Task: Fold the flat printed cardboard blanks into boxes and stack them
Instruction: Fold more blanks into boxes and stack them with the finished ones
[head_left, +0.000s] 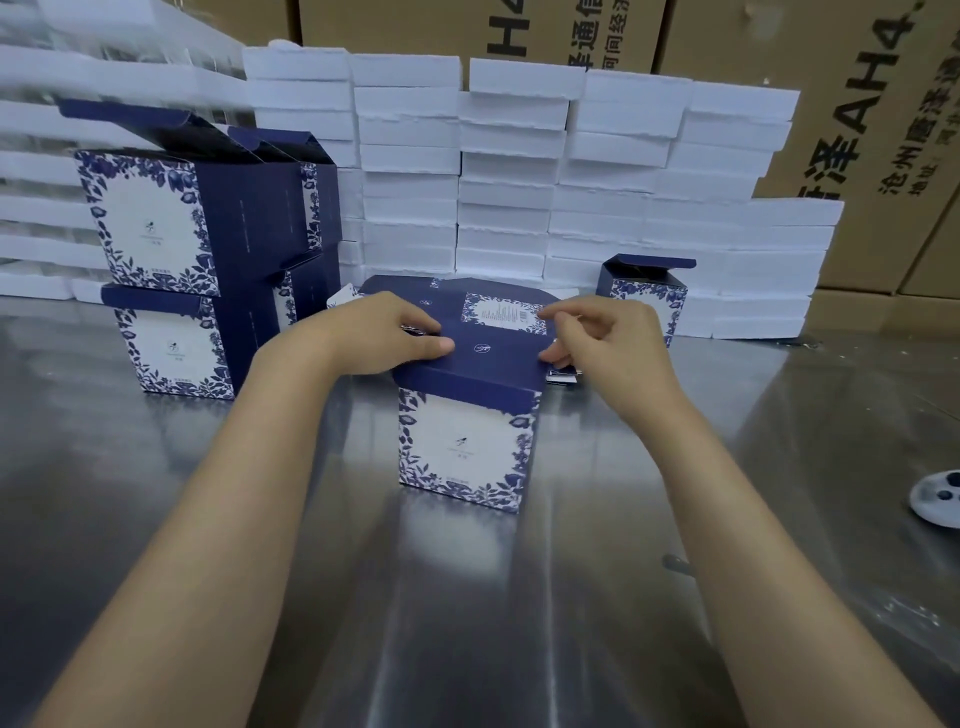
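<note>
Both forearms are reaching forward over the steel table (156, 519). The left hand (374, 332) is gripping the left edge of the dark blue top flap of the printed box (465, 447), its thumb pressing on the flap. The right hand (602, 332) is pinching the flap's right edge with curled fingers. The box is standing upright on the table between the hands. To the left, folded boxes (171, 249) are standing stacked in two levels, lids open. One small folded box (647, 291) is standing behind right, before white foam blocks (509, 171).
</note>
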